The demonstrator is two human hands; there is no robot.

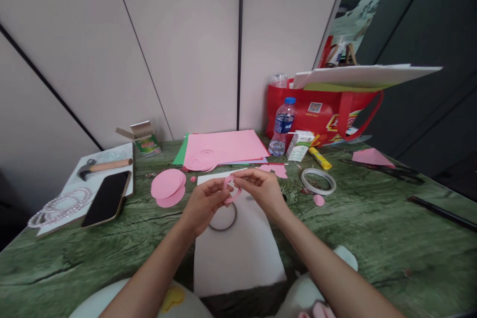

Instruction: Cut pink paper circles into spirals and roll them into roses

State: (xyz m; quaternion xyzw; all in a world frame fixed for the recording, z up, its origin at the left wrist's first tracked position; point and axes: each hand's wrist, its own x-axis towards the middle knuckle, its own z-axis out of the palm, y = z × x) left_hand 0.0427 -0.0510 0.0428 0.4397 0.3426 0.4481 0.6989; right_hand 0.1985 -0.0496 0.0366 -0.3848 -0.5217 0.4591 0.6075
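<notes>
A small pink ring (pixel 234 199), apparently paper, is held up between my two hands above a white board (pixel 238 268). My left hand (pixel 204 203) pinches its lower left side between thumb and fingers. From the upper right, the fingertips of my right hand (pixel 263 190) pinch its top edge. Flat on the board, just below my left hand, lies a thin dark hoop (pixel 235 219), partly hidden by the hand. Left of the board is a small pile of pink paper discs (pixel 167 184). Pink sheets (pixel 227 144) are stacked behind, with more cut circles on their front corner.
Right of my hands lie a tape roll (pixel 319 191), a yellow glue stick (pixel 320 158), a small white box (pixel 299 146) and an upright water bottle (pixel 279 134). A red bag (pixel 301 114) stands behind. At left are a hammer (pixel 112 165), phone (pixel 108 198) and bead strings (pixel 67 203).
</notes>
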